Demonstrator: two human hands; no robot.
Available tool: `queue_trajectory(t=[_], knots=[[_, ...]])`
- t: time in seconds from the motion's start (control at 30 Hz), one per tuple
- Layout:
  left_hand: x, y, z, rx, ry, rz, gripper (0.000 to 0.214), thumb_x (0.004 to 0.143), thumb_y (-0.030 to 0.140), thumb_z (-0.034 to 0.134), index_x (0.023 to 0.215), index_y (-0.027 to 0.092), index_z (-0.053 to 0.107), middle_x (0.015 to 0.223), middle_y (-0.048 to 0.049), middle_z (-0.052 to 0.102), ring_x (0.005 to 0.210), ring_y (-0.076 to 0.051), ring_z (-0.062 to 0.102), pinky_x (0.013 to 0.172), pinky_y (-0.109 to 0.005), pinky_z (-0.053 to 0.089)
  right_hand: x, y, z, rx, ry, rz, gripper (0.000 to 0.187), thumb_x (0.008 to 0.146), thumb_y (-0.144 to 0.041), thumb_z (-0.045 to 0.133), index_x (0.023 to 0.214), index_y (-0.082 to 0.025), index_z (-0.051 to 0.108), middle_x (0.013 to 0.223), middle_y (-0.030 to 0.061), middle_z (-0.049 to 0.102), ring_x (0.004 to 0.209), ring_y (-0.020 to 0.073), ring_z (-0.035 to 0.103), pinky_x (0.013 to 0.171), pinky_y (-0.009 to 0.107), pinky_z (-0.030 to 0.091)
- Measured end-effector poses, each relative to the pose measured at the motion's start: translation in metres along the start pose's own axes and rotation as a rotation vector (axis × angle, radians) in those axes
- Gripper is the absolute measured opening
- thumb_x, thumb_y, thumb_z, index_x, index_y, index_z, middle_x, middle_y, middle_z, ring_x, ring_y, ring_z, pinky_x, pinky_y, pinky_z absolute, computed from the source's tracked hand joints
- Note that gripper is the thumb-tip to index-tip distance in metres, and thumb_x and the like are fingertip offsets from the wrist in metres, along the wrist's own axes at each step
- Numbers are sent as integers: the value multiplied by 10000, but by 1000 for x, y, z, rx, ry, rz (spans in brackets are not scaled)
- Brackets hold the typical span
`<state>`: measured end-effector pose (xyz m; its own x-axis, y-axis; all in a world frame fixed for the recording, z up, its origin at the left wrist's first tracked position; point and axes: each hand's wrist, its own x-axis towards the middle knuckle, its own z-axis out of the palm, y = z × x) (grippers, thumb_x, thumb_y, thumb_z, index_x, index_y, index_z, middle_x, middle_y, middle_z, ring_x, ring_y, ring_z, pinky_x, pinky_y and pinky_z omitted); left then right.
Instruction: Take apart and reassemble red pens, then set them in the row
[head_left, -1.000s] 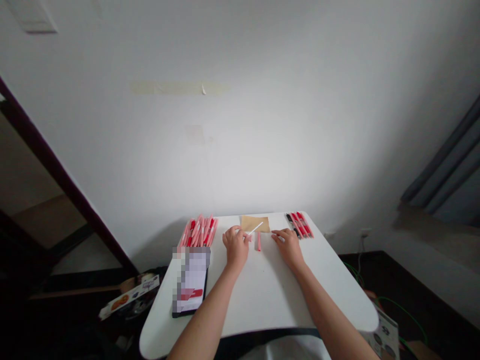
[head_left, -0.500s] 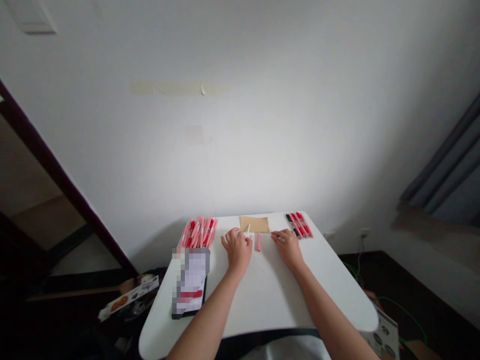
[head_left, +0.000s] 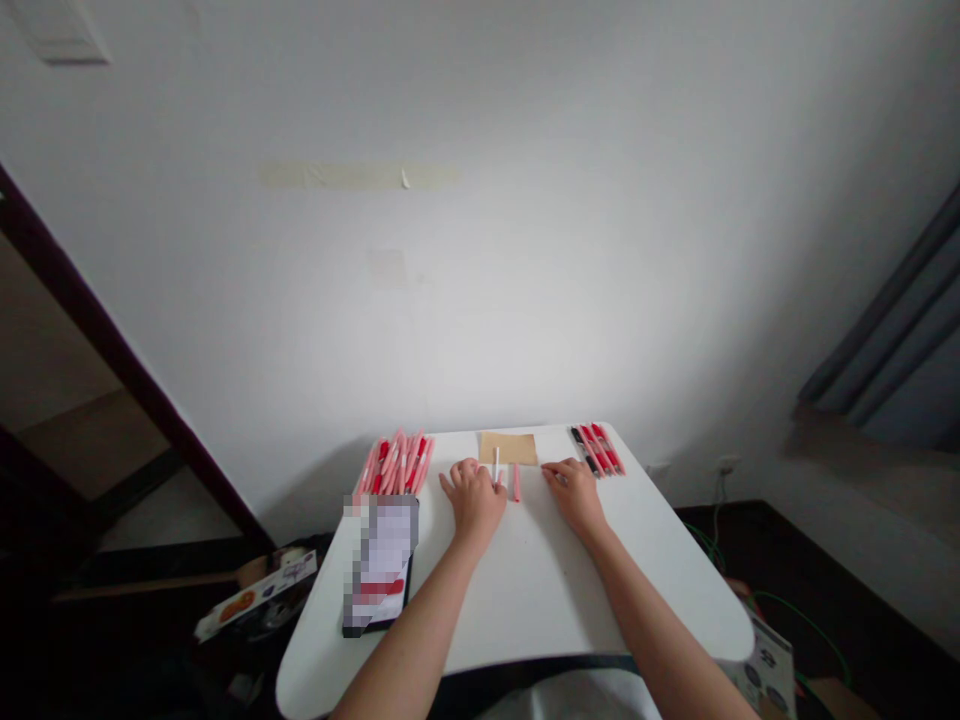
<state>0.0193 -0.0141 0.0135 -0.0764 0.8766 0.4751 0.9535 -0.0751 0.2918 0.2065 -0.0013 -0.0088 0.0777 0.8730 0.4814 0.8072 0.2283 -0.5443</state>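
My left hand (head_left: 477, 500) rests low over the table, its thumb and forefinger closed at the lower end of a thin white stick (head_left: 496, 459) that looks like a pen part. The other fingers are curled. Just right of that hand a pink pen barrel (head_left: 517, 484) lies on the tabletop, apart from both hands. My right hand (head_left: 574, 490) is beside it, fingertips pinched together at the table surface; what they hold, if anything, is too small to make out. Behind the hands lies a tan piece of paper or card (head_left: 517, 448), partly overlapped by the white stick's tip in view.
A pile of pink and red pens (head_left: 397, 463) sits at the table's back left. In the back right corner, several red and black pens (head_left: 604, 450) lie in a row. A phone (head_left: 390, 560), partly pixelated, is on the left of the white table (head_left: 540, 610). A wall stands behind.
The white stick has turned from a slant to nearly straight away from me. My left hand has shifted very slightly; the right hand stays in place.
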Motion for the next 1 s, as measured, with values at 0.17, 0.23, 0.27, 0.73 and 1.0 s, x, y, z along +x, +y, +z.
queue_trajectory(t=[0.17,0.23,0.27,0.73,1.0], knots=[[0,0,0,-12,-4,-2,145,763,308,562,775,196,653,1100,-102,550,1117,-288,415,1027,-580,244,0,0,0,-5,0,-3,293,883,-323,475,948,-204,734,879,76,665,871,195,546,815,289,375],[0,0,0,-16,-7,-2,127,751,291,572,771,194,651,1103,-101,549,1121,-289,414,1026,-583,244,0,-1,-1,-7,-1,-4,292,883,-322,477,947,-201,735,877,76,667,868,195,544,811,287,374],[1,0,0,-18,-7,-2,116,745,282,577,769,194,650,1105,-100,549,1122,-290,414,1027,-584,242,0,-1,-1,-10,0,-4,290,882,-320,479,947,-201,735,875,75,667,865,194,543,809,286,374],[9,-10,-6,-45,84,-12,201,813,303,527,941,219,657,1145,-94,582,1162,-275,451,1034,-564,280,0,-1,-1,-33,-8,22,269,886,-289,484,959,-211,731,900,63,664,889,191,522,827,277,363],[14,-22,-16,94,56,-61,383,873,335,422,1210,236,576,1365,-85,520,1370,-305,294,1107,-644,148,-5,-10,-3,-214,-55,31,244,883,-263,508,1026,-273,706,1063,57,630,988,221,463,865,327,329]])
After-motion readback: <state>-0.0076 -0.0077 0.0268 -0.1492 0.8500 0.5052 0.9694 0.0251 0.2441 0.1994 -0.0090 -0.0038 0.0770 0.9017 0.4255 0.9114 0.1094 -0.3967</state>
